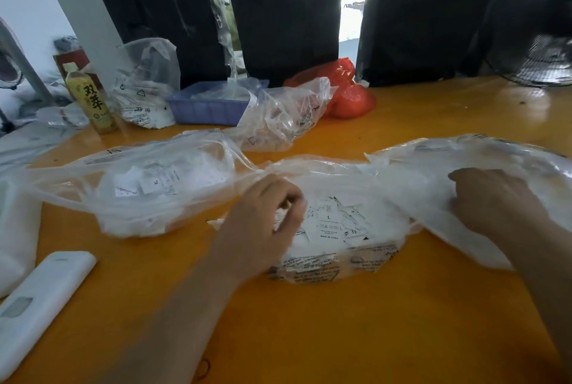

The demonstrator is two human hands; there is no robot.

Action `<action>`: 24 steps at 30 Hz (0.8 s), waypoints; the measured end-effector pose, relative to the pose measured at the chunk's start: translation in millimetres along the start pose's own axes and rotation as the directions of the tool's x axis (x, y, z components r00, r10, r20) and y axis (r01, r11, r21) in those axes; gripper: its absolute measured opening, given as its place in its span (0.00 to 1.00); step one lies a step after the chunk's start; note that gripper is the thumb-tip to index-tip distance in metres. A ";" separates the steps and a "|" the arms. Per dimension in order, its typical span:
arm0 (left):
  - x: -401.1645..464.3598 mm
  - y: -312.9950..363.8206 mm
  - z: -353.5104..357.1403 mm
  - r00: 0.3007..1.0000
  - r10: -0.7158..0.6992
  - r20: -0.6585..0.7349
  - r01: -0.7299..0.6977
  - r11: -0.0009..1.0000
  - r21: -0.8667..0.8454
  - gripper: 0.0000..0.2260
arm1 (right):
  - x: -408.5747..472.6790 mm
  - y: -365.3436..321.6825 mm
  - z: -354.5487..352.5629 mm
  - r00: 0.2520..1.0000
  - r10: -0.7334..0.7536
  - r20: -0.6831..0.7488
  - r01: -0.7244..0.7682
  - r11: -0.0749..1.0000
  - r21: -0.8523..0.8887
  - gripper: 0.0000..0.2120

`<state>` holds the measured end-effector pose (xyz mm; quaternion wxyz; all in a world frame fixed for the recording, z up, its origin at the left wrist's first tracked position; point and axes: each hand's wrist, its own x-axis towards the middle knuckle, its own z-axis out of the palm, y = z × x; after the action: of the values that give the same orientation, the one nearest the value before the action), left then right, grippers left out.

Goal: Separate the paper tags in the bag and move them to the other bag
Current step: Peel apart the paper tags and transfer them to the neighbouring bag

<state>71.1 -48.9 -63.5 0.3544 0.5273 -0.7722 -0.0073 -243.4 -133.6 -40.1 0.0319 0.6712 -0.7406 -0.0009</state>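
Observation:
A clear plastic bag (365,263) lies on the orange table in front of me, holding a heap of white paper tags (337,222) with printed size letters. My left hand (263,225) reaches into its left side, fingers curled around some tags. My right hand (492,201) grips the bag's loose plastic (464,160) at the right and holds it up. A second clear bag (139,185) with a few white tags inside lies to the left, its mouth bunched toward my left hand.
A white remote control (40,300) lies at the near left. Further back stand a drink bottle (89,95), a blue tray (210,105), more clear bags of tags (278,117), a red bag (346,89) and tall black-wrapped bundles (284,12). A fan (538,55) is at far right.

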 end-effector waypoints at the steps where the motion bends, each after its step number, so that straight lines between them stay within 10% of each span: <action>1: -0.8 -0.2 5.5 0.994 -0.014 0.113 0.010 0.999 0.034 0.16 | 0.5 -0.2 1.4 1.000 0.016 0.017 -0.017 1.000 0.013 0.14; 5: -3.3 -6.4 17.7 0.918 -0.010 0.396 -0.067 0.981 0.181 0.29 | 3.2 1.1 1.9 0.997 0.044 -0.065 -0.037 0.994 0.106 0.10; 17: -4.2 -3.9 12.4 0.926 0.056 0.374 -0.132 0.975 0.181 0.25 | -12.4 -10.1 -12.4 0.832 0.019 -0.554 0.216 0.909 0.356 0.14; 24: -4.8 6.4 13.5 0.988 -0.065 0.140 0.091 0.978 -0.186 0.17 | -52.5 -66.7 -4.3 0.893 -0.234 -0.385 0.449 0.398 0.800 0.16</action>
<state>59.4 -47.1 -73.8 0.3507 0.5191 -0.7684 -0.1309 -171.8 -87.8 -41.2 -0.2366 0.7255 -0.4729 0.4405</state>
